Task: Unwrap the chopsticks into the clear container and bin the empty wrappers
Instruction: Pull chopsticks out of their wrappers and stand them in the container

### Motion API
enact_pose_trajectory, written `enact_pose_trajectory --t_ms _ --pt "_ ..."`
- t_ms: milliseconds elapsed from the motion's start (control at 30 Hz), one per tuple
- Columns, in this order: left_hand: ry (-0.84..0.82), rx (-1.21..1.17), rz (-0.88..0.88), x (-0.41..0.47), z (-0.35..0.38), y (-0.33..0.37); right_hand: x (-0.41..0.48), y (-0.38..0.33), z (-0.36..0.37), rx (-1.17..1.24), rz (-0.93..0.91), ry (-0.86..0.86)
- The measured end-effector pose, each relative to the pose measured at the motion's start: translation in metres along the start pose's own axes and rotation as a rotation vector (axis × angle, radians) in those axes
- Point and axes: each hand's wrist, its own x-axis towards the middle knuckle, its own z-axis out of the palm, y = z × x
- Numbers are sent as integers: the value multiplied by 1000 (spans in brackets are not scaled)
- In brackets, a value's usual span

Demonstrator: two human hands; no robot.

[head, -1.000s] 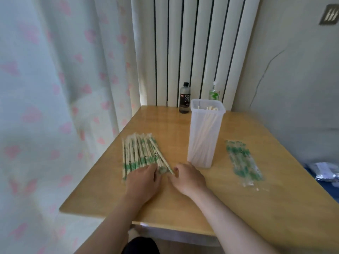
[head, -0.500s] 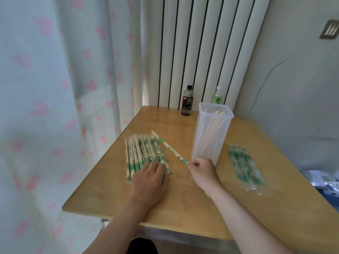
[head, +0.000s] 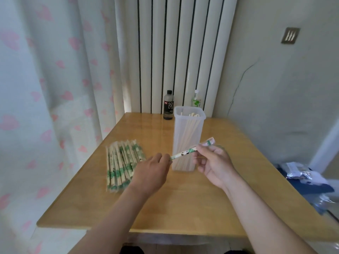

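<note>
A wrapped pair of chopsticks [head: 185, 153] in a white and green sleeve is held level above the table, in front of the clear container [head: 187, 136]. My right hand [head: 212, 162] pinches it near its right end. My left hand [head: 152, 171] pinches its left tip. The tall container stands upright with several bare chopsticks inside. A fanned pile of wrapped chopsticks [head: 122, 162] lies on the wooden table [head: 183, 208] to the left of my left hand. The empty wrappers seen earlier on the right are hidden behind my right hand.
A dark soda bottle [head: 168, 105] and a small green-labelled bottle [head: 196, 101] stand at the table's far edge by the radiator. A curtain hangs on the left. Blue cloth and plastic bags [head: 302, 178] lie off the table's right side.
My right hand drew one wrapped pair out of the pile and lifted it in front of the container. My left hand left the pile and took hold of the pair's left tip.
</note>
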Motion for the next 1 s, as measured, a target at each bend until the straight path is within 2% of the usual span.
enact_pose_trajectory --t_ms 100,267,533,633,800,1000 --pt "-2 57 -10 6 1 16 -6 11 11 55 -17 99" --pt "2 79 -16 12 1 28 -8 26 21 55 26 96" --pt "-33 87 13 15 -1 18 6 7 -3 187 -38 278" --pt "-37 94 17 18 1 22 6 10 -4 197 -43 279" --pt "-21 101 36 25 5 36 -1 19 5 143 -32 185" --pt "-73 70 101 18 5 23 8 9 -16 147 -66 281"
